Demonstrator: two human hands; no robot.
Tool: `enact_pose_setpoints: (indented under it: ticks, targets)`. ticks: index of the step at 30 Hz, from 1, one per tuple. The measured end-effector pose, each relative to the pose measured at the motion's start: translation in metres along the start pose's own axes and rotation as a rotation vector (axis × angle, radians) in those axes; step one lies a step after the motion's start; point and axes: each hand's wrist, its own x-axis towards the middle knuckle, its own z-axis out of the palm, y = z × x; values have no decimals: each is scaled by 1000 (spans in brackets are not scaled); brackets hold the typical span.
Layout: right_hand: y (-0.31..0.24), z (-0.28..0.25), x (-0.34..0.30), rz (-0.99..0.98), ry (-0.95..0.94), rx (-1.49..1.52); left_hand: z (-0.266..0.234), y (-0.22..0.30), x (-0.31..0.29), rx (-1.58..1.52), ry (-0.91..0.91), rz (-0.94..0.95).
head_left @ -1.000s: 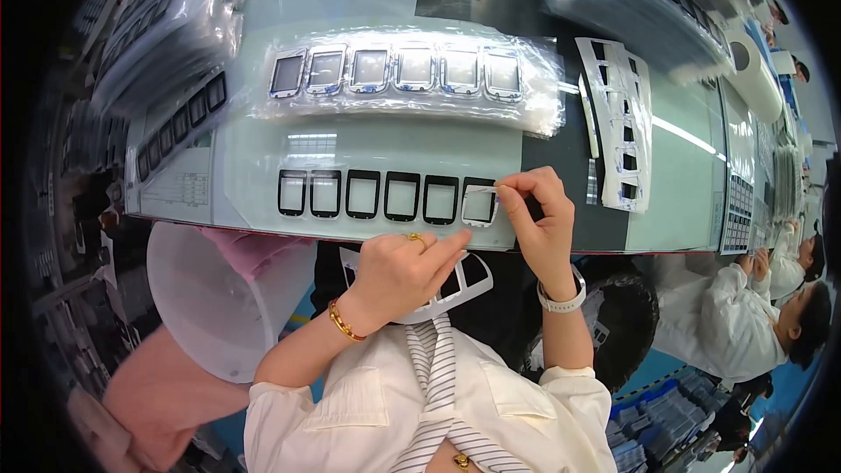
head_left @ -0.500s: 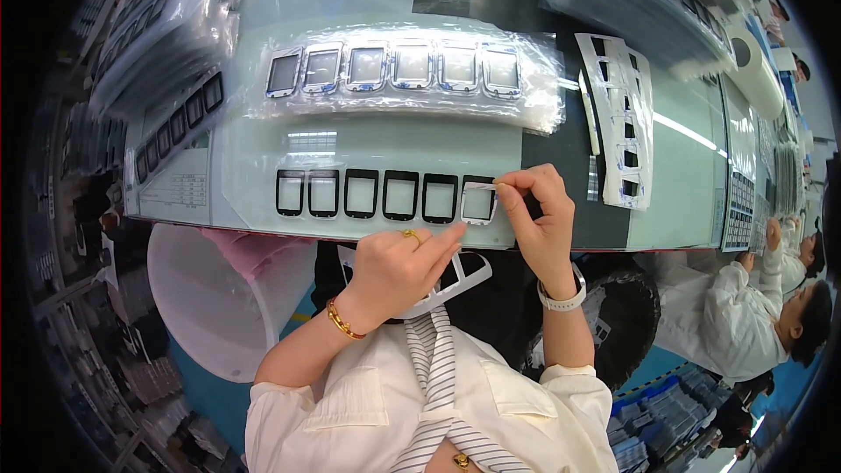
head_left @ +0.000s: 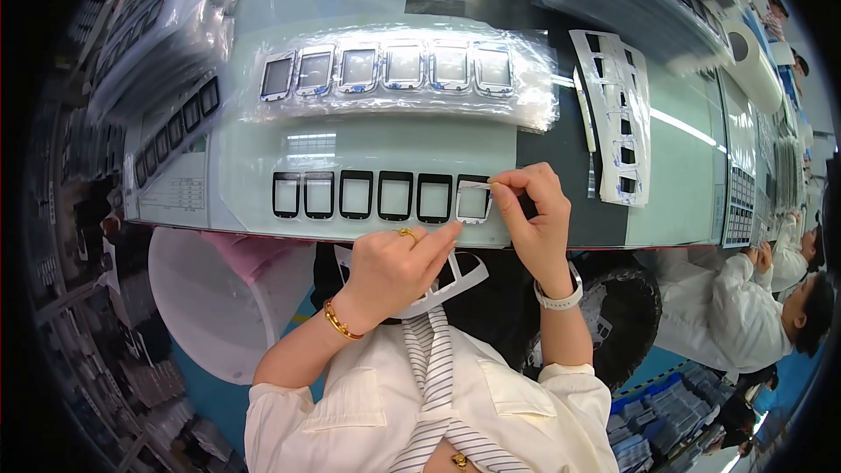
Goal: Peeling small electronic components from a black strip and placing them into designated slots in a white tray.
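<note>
Several black rectangular frames [head_left: 356,194] lie in a row near the table's front edge. Over the rightmost one sits a thin white frame-shaped piece [head_left: 474,220], lined up closely with it. My right hand [head_left: 536,215] pinches the white piece at its upper right corner between thumb and index finger. At its lower left corner, the tip of my left index finger [head_left: 390,271] presses down. The other fingers of my left hand are curled, and a white strip with window cut-outs [head_left: 460,285] hangs below them, beyond the table edge; the grip itself is hidden.
A clear plastic stack with blue-marked frames [head_left: 405,103] lies farther back. White cut-out sheets [head_left: 637,123] and a white pen-like stick [head_left: 584,109] are to the right. Bagged stacks [head_left: 162,44] stand at left; a white tub [head_left: 188,307] is below. A co-worker [head_left: 745,315] sits at right.
The view has shifted slightly. Both hands stay at the rightmost frame, and the white piece looks nearly the same, still pinched at its upper right corner.
</note>
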Motion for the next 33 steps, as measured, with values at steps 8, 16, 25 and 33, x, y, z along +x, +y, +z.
enact_pose_setpoints:
  ticks: [8,16,25,33]
  targets:
    - [0,0,0,-6,12,5,8,12,6,-23,-16,43]
    - [1,1,-2,19,7,15,13,14,8,3,7,26]
    - [-4,-1,1,-14,-1,6,4,4,-3,17,55,20]
    - [-5,3,2,-8,10,-9,3,4,-1,-8,16,-7]
